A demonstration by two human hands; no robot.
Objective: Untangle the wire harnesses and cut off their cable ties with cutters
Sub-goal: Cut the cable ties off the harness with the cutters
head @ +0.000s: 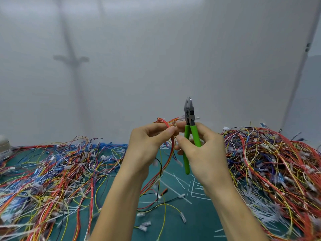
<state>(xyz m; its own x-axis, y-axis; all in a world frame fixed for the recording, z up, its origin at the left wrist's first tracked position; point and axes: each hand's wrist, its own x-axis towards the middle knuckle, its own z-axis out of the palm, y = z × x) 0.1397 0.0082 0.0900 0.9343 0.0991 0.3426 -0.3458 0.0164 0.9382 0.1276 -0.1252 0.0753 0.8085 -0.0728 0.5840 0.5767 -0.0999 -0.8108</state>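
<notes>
My left hand (147, 141) pinches a small wire harness (171, 146) of red, orange and yellow wires, held up over the table. Its loose ends hang down between my forearms to the mat. My right hand (203, 150) grips the green-handled cutters (188, 133), which stand upright with their steel jaws closed and pointing up above the harness. A clear cable tie (181, 117) sticks out of the harness just behind the cutters' pivot. My two thumbs nearly meet at the bundle.
A green mat (199, 221) covers the table. A flat spread of tangled harnesses (52, 171) lies on the left, a taller heap (278, 162) on the right. Cut white ties (194, 188) litter the middle. A white wall stands close behind. A pale object (4, 146) sits far left.
</notes>
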